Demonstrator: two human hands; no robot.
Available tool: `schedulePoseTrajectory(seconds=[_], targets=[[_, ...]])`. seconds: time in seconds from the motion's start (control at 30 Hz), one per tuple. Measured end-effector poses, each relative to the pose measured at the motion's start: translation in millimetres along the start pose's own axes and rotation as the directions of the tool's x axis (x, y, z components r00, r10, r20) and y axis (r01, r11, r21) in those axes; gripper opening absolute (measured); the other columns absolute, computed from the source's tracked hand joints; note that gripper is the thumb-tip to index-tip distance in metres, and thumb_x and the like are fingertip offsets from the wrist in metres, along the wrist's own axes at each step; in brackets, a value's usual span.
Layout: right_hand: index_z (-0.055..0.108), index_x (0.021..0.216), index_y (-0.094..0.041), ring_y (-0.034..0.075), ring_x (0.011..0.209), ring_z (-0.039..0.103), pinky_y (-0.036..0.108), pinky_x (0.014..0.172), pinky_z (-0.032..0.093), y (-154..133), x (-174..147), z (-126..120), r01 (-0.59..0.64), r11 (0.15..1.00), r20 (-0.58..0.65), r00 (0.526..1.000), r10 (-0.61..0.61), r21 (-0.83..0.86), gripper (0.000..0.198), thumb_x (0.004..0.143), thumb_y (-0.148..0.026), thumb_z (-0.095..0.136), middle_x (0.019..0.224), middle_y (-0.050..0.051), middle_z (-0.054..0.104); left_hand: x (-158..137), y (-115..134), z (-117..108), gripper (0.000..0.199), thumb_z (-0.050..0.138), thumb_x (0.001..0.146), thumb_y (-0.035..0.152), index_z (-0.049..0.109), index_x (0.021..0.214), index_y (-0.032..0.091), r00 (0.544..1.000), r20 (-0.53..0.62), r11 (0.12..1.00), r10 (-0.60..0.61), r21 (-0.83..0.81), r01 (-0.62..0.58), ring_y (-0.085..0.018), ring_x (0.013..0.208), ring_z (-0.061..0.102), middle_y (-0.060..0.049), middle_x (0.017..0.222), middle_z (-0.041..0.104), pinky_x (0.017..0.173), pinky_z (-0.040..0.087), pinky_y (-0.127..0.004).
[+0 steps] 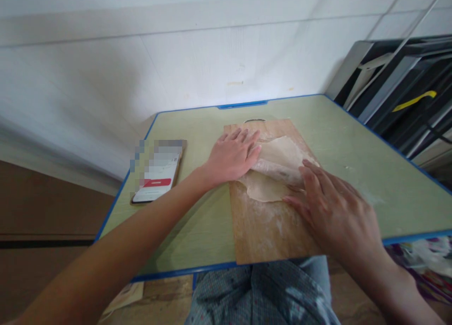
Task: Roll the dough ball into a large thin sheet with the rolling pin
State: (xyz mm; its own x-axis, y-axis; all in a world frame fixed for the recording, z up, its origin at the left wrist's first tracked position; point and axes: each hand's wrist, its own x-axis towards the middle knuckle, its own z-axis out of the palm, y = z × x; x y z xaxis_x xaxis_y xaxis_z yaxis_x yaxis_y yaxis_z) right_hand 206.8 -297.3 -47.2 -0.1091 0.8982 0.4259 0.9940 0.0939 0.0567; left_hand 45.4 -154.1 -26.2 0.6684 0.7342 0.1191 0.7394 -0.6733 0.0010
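Note:
A pale, floury rolling pin (pixel 277 170) lies across a thin sheet of dough (pixel 270 188) on a wooden board (pixel 275 240). My left hand (pixel 236 154) is over the pin's left end, its fingers reaching forward past it and the thumb alongside. At the opposite end, my right hand (pixel 332 202) curves its fingers over the pin, with the thumb low near the dough's edge. Both palms hide the pin's ends. Dough shows on the far and near sides of the pin, with an uneven outline. White flour dusts the board.
The board rests on a pale green table (pixel 197 231) with blue edging, its near end at the table's front edge. A phone (pixel 157 174) with a lit screen lies at left. A white wall stands behind; dark flat panels (pixel 395 85) lean at right.

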Motion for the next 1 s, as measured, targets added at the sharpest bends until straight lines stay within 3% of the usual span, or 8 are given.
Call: schedulePoseTrajectory(seconds=[0.17,0.4,0.57,0.77,1.0], targets=[[0.046,0.126,-0.012,0.035,0.106,0.056,0.049,0.079,0.049,-6,-6,-5,0.013,1.0,-0.019,1.0,-0.013,0.012,0.056,0.09,-0.051,0.031,0.12,0.024,0.057,-12,0,-2,0.052,0.019,0.096,0.036,0.022,0.144,0.015,0.999,-0.024,0.999,0.023,-0.022,-0.024,-0.02,0.134,0.031,-0.008,0.145,0.036,0.106,0.026,-0.035],[0.051,0.121,-0.017,0.032,0.096,0.061,0.046,0.074,0.052,-11,-11,-12,0.027,0.999,-0.016,1.0,-0.027,0.036,0.048,0.089,-0.049,0.034,0.106,0.019,0.065,-26,2,-4,0.047,0.017,0.096,0.034,0.042,0.133,0.018,1.0,-0.019,0.998,0.02,-0.055,-0.021,-0.019,0.126,0.042,-0.004,0.137,0.049,0.104,0.027,-0.037],[0.053,0.119,-0.017,0.029,0.092,0.063,0.043,0.073,0.053,-15,-15,-12,0.045,0.998,-0.022,0.999,-0.044,0.043,0.046,0.09,-0.048,0.033,0.103,0.017,0.066,-40,-1,-3,0.047,0.018,0.095,0.033,0.044,0.131,0.018,0.999,-0.029,0.995,0.043,-0.091,-0.045,-0.02,0.126,0.041,-0.005,0.138,0.048,0.105,0.025,-0.04],[0.054,0.116,-0.004,0.027,0.095,0.061,0.039,0.077,0.052,-21,-20,-11,0.101,0.995,-0.105,0.989,-0.101,-0.007,0.049,0.091,-0.044,0.039,0.107,0.018,0.065,-61,1,-3,0.047,0.021,0.095,0.033,0.043,0.132,0.015,0.999,-0.048,0.992,0.022,-0.122,-0.028,-0.021,0.129,0.037,-0.006,0.14,0.044,0.108,0.021,-0.046],[0.056,0.113,-0.002,0.026,0.093,0.062,0.037,0.076,0.052,-22,-23,-11,0.139,0.99,-0.126,0.983,-0.135,0.02,0.049,0.091,-0.043,0.039,0.105,0.017,0.065,-77,4,-4,0.045,0.023,0.095,0.034,0.047,0.128,0.015,0.999,-0.044,0.992,0.021,-0.123,-0.026,-0.022,0.127,0.038,-0.007,0.136,0.047,0.11,0.016,-0.048]])
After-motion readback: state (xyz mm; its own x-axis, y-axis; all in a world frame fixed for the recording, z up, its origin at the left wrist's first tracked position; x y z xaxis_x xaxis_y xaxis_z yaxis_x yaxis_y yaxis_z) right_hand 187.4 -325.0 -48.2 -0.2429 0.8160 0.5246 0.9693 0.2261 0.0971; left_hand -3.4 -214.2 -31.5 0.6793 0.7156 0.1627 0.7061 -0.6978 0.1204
